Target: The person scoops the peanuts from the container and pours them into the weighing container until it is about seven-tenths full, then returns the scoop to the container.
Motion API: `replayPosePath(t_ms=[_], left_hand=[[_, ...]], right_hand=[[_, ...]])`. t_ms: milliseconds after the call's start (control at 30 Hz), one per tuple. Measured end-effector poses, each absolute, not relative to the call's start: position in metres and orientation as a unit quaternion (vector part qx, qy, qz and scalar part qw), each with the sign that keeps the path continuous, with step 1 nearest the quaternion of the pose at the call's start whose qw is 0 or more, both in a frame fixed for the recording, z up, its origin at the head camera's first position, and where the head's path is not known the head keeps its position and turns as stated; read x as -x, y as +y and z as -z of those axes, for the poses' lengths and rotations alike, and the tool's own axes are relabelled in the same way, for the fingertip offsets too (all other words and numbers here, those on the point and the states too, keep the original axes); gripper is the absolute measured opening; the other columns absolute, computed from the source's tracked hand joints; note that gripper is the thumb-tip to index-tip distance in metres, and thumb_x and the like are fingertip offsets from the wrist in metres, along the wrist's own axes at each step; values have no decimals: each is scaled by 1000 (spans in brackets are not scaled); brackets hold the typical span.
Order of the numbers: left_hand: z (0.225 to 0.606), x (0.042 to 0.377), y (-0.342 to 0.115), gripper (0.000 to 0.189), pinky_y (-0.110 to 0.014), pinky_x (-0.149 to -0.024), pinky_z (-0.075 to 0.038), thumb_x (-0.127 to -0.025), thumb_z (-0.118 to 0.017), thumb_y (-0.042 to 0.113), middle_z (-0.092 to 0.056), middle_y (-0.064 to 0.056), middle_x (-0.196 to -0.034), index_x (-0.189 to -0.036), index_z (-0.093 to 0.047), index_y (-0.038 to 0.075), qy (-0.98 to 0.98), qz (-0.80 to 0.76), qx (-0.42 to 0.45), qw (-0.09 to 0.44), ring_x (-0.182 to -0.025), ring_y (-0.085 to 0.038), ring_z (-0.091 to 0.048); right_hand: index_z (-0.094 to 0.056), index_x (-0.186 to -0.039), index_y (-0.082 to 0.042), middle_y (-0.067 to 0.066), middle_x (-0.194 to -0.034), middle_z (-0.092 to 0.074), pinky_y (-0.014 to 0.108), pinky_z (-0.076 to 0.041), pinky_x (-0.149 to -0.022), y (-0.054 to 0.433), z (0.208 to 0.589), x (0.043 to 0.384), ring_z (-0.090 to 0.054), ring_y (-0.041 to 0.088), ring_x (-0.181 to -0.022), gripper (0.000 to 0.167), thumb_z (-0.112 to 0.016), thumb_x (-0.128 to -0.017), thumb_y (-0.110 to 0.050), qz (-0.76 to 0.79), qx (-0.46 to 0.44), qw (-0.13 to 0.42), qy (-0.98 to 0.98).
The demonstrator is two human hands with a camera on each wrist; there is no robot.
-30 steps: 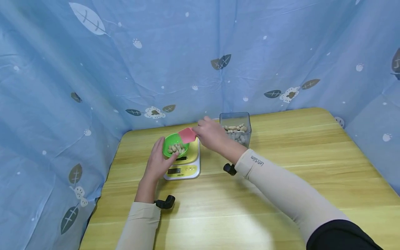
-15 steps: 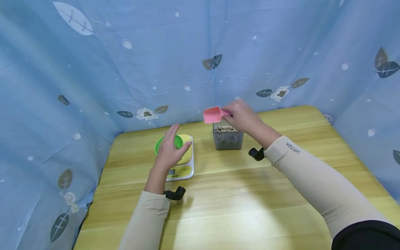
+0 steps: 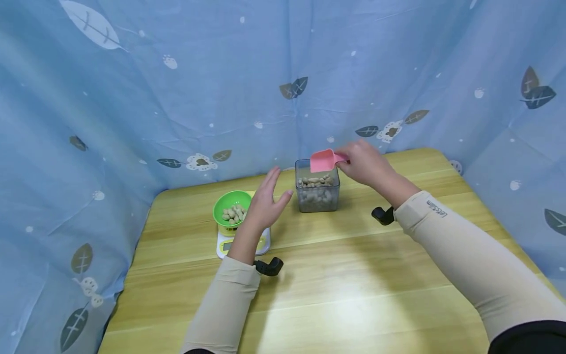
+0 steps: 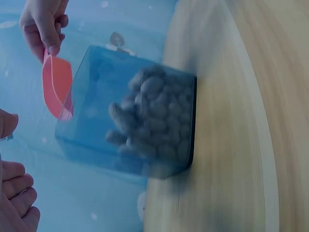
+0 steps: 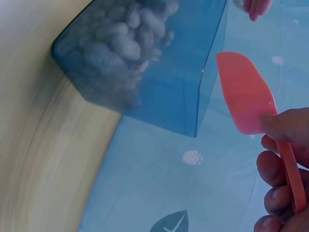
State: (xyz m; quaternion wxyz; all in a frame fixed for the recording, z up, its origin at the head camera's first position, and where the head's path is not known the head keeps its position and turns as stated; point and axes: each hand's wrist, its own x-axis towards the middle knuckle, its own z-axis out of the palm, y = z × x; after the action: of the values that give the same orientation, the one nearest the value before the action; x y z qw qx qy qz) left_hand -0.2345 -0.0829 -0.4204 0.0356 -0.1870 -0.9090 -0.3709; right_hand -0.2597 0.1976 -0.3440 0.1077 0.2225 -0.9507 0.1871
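Note:
Curled round the handle of a pink scoop (image 3: 322,161), my right hand (image 3: 363,163) holds it over the rim of a clear grey plastic box (image 3: 317,200). Peanuts in their shells (image 4: 159,111) fill the lower part of that box. The scoop's blade (image 5: 244,92) appears beside the box's upper edge in the right wrist view. My left hand (image 3: 266,202) is in the air left of the box, fingers extended and thumb apart, holding nothing. Behind that wrist a green bowl (image 3: 219,209) with several peanuts (image 3: 234,214) sits on a yellow and white kitchen scale (image 3: 221,248), partly hidden by the arm.
A wooden table (image 3: 336,275) carries the box and the scale near its back edge. Blue patterned cloth (image 3: 247,88) hangs behind and at both sides. A black wrist camera (image 3: 270,267) sticks out from the left wrist, another black camera (image 3: 382,216) from the right.
My left hand has let go of the green bowl and moved right. My right hand has carried the scoop from above the bowl rightward to the box of peanuts. The camera view shifted slightly.

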Motion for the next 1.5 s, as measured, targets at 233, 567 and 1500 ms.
replayPosePath(t_ms=[233,567,1500], left_hand=[[425,241,-64,67,-47,-122,-22,-102,-44,45,-14,7,-165,-159,-21,20,-910,372,179,22,-151,-22,-18],[438,243,-51,61,-42,-122,-22,-104,-33,46,-15,4,-165,-157,-26,16,-920,356,161,20,-151,-21,-20],[437,250,-35,58,-38,-121,-24,-105,-46,37,-21,3,-164,-155,-31,13,-923,352,156,14,-149,-19,-24]], right_hand=[[-74,-110,-6,13,-95,-72,44,-55,-75,198,347,259,-65,31,-87,23,-71,-88,-12,-125,-244,111,-955],[-80,-97,-20,4,-88,-71,37,-42,-59,172,357,253,-53,27,-77,25,-71,-85,-1,88,-302,197,-928],[-78,-89,-7,7,-82,-70,33,-50,-65,170,370,286,-57,24,-77,26,-64,-80,13,-43,-304,-18,-952]])
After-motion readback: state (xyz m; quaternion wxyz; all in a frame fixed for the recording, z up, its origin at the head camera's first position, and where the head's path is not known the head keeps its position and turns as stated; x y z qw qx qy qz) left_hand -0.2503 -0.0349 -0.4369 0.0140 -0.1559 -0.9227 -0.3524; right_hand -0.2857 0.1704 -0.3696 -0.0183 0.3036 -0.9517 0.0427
